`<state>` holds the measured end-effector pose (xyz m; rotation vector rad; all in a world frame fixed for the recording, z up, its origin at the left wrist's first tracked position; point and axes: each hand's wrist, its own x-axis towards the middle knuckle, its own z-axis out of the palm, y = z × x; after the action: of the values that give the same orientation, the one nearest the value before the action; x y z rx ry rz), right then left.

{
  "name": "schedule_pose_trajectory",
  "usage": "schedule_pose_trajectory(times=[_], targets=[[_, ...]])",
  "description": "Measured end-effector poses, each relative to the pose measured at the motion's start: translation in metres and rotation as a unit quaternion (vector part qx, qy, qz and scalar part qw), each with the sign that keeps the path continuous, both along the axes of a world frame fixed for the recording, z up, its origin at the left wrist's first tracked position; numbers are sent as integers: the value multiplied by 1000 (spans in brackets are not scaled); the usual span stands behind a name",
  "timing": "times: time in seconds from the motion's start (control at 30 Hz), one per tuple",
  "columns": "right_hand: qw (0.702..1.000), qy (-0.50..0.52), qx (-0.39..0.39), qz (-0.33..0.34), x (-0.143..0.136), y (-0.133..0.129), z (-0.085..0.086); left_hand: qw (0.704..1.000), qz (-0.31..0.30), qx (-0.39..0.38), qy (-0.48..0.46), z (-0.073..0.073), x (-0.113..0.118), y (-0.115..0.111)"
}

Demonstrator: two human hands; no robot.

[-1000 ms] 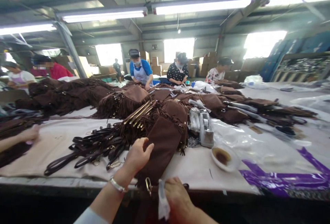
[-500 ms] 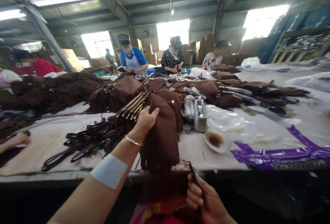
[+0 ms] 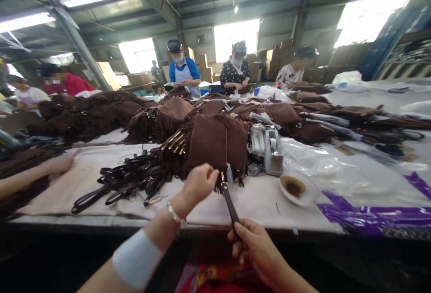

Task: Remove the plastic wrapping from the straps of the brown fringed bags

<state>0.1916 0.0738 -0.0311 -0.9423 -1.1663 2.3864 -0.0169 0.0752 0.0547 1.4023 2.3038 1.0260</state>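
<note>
A brown fringed bag [image 3: 208,142] lies on the stack in front of me, its near edge towards me. At that edge my left hand [image 3: 198,185] is closed in a pinch, its fingertips beside a gold clasp [image 3: 222,177]; what they grip is hidden. My right hand [image 3: 251,241] is closed around a dark brown leather strap [image 3: 230,205], whose upper end carries the clasp close to the bag. Left of the bag are gold-edged pieces [image 3: 175,142] and a heap of dark straps [image 3: 124,178] with metal hooks.
A tape dispenser [image 3: 273,151] and a white dish [image 3: 298,189] with brown residue stand to the right, near clear plastic and purple tape [image 3: 367,214]. More brown bags [image 3: 81,113] cover the table behind. A co-worker's arm [image 3: 40,174] reaches in from the left; several people work opposite.
The bag has gone from my left hand's raised hold to lying on the stack. My left hand has moved down to its near edge. The strap in my right hand now reaches the bag.
</note>
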Motion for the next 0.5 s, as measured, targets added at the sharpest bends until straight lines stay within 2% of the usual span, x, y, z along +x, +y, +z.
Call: schedule_pose_trajectory(times=[0.03,0.07,0.13,0.2,0.23,0.3,0.4,0.47,0.5], targets=[[1000,-5,6,7,0,-3,0,991,-18,-50,-124,-19,16,-15],[1000,-11,17,17,-1,-5,1,962,-12,-83,-260,-35,30,-26],[998,-24,46,44,-7,-11,1,862,0,-44,-505,-57,50,-38],[993,-47,79,80,-17,-15,0,765,39,27,-642,-67,59,-38],[988,-60,101,100,-21,-17,-2,734,54,53,-675,-69,60,-35],[974,-90,172,117,-23,-20,-5,710,61,69,-699,-71,56,-29],[931,-146,330,62,-9,-13,-4,705,48,52,-706,-76,45,-24],[871,-180,457,-3,11,3,3,692,47,45,-719,-81,39,-24],[825,-198,528,-32,23,16,8,684,46,46,-726,-83,37,-24]])
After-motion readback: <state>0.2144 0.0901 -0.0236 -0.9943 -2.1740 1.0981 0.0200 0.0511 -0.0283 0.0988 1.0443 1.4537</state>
